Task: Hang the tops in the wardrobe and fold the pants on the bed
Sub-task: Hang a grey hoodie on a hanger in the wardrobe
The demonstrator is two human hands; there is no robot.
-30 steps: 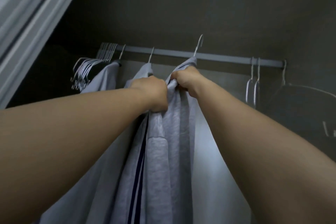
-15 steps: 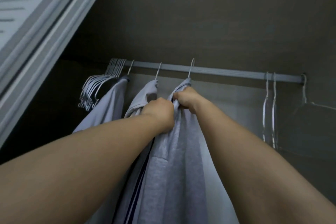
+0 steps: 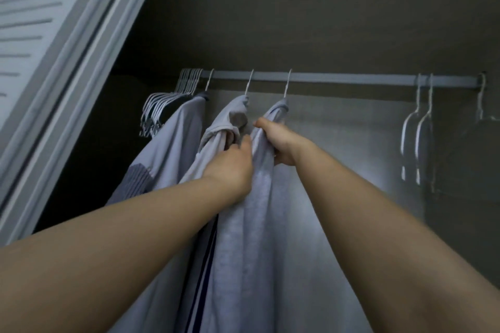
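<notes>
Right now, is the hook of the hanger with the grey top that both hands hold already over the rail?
Yes: the hook of the grey top sits over the rail, while the left hand and right hand grip its fabric.

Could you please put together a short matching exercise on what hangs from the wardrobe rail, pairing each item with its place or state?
Things:
1. bunch of empty hangers
2. grey top
3. pair of empty hangers
4. striped top

Places or states:
A. gripped by the right hand
B. far left end of the rail
C. towards the right end of the rail
D. hanging just right of the bunched hangers

Pairs: 1-B, 2-A, 3-C, 4-D
</notes>
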